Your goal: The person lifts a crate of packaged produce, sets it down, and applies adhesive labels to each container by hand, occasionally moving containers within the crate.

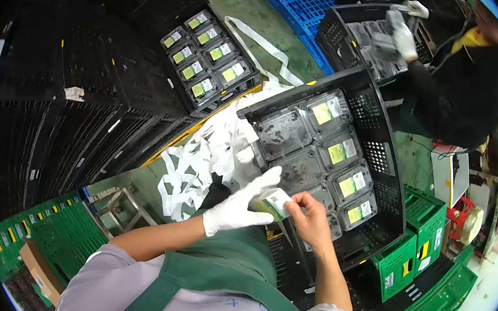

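Observation:
My left hand (240,206), in a white glove, curves its thumb and fingers around a small block of white-and-green labels (272,204), perhaps a roll or a stack. Bare, my right hand (310,219) pinches the right edge of a label on that block. Just beyond both hands is a black crate (380,124) holding clear plastic clamshell boxes. Several boxes in its right column carry yellow-green and white labels (341,151). Boxes on the left, such as the clamshell (284,134), show no label. My hands partly cover the nearest boxes.
White backing strips (199,168) lie heaped left of the crate. Another crate of labelled clamshells (201,59) stands at upper left, beside tall stacked black crates (84,108). Green crates (429,229) stand right. A co-worker (462,87) with gloved hands works over a crate at upper right.

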A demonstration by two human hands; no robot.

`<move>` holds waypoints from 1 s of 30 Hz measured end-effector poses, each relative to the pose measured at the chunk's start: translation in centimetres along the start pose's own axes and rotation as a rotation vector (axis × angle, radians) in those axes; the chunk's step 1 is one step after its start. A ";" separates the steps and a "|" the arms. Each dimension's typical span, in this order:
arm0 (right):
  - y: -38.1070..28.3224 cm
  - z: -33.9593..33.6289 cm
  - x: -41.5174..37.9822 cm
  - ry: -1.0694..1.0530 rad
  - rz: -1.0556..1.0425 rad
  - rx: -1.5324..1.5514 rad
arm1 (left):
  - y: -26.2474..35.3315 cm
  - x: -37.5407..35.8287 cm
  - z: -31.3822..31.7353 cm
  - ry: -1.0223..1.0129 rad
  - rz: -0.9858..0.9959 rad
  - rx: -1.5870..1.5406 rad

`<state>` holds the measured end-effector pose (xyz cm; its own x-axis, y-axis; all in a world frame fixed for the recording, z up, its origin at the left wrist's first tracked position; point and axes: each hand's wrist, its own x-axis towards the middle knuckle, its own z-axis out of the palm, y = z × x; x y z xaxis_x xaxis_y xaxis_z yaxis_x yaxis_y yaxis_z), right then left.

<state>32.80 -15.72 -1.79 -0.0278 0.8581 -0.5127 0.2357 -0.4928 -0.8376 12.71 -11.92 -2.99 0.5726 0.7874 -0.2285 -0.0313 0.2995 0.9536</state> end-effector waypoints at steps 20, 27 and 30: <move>8.3 1.9 20.0 0.430 -0.160 -0.635 | -3.0 -6.2 -8.8 0.120 -0.588 -0.083; 7.6 4.5 19.6 0.478 -0.008 -0.948 | -2.2 -5.2 -9.1 0.130 -0.512 0.029; 1.7 4.3 13.6 0.256 -0.035 -0.324 | -0.5 -4.1 -9.8 0.082 -0.524 0.146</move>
<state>28.67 -5.53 -10.95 0.1914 0.9019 -0.3873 0.5336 -0.4268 -0.7302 2.34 -9.96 -4.48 0.4154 0.5938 -0.6891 0.3582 0.5896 0.7239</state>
